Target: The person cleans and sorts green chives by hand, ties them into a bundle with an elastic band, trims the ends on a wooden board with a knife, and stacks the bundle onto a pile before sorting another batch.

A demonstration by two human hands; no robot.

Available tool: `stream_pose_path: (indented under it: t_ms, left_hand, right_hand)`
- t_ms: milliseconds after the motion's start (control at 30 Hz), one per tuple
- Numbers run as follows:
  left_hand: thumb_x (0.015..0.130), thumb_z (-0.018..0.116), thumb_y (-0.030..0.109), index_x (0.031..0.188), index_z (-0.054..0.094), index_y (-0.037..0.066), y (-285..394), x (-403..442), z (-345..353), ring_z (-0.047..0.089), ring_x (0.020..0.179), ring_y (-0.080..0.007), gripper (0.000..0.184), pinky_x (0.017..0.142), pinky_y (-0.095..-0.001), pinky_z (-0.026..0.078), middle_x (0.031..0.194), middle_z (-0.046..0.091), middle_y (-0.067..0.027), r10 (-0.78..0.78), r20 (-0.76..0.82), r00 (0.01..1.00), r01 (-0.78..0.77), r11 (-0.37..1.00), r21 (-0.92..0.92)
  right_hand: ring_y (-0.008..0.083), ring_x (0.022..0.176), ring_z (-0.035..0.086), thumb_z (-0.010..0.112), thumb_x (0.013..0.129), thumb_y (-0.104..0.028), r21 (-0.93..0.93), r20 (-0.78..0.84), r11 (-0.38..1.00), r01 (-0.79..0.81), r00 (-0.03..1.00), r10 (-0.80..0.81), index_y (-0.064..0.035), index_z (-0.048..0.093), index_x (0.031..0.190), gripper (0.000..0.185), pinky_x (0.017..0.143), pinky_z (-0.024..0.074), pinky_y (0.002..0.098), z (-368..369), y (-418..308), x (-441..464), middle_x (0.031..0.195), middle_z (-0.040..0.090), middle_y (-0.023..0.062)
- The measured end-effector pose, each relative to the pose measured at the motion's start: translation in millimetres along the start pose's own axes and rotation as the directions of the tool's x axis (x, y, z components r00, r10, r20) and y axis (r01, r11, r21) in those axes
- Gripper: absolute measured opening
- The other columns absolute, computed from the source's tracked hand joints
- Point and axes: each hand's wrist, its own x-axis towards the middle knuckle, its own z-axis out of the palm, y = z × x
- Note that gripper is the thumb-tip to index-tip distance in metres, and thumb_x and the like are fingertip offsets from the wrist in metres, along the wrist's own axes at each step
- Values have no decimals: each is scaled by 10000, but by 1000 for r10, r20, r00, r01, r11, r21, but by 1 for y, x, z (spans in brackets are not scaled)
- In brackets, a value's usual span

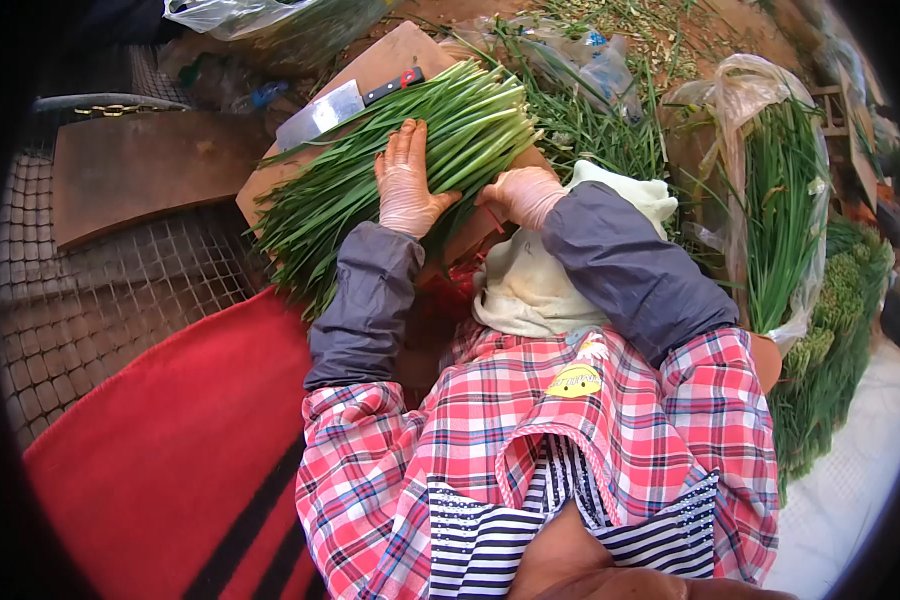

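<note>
A thick bundle of long green stalks (425,140) lies on a brown board (400,52), its pale ends toward the right. My left hand (408,185), in a thin clear glove, rests on the stalks with its fingers stretched out. My right hand (526,194), gloved too, is at the near edge of the bundle by the pale ends. Its fingers are curled in, and what they hold is hidden. A knife (330,108) with a black handle lies on the board beyond the bundle.
A pale cloth (530,280) covers my lap. Loose greens (610,135) lie beyond my right arm. Farther right are bagged greens (782,200) and a large green heap (830,350). At left are a brown panel (150,170), wire mesh (50,300) and red cloth (190,430).
</note>
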Motion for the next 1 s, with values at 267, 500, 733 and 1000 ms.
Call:
stream_pose_path:
  t_ms: [267,500,733,1000]
  left_hand:
    - [359,826,478,1394,138,79,26,-19,-2,146,1311,-389,1305,1033,-532,138,1428,147,-186,-57,102,993,28,963,269]
    - [456,783,288,1366,202,45,12,-7,-6,342,1208,-323,1107,953,-464,294,1364,306,-132,-1,-17,1000,6,949,316]
    - [455,788,202,1339,274,72,-2,12,-36,451,1065,-298,1031,867,-400,409,1212,443,-117,-58,98,994,40,984,173]
    - [459,769,189,1292,359,77,12,4,-28,439,1074,-297,935,864,-407,398,1197,441,-115,-60,17,998,55,974,220]
  right_hand:
    - [291,761,623,588,689,-169,-133,29,986,105,994,-103,-189,641,925,243,627,502,401,6,1,17,804,623,101]
    - [276,735,634,560,729,-210,-463,-27,852,245,957,-290,-142,654,817,145,591,511,389,3,-23,16,755,627,84]
    - [164,716,587,577,825,-138,758,-419,574,310,906,63,-67,582,816,72,628,476,290,-7,-8,-2,834,609,36]
    - [186,726,582,626,776,-141,694,-571,679,241,757,316,-89,598,824,76,612,446,308,1,-14,-6,806,604,60]
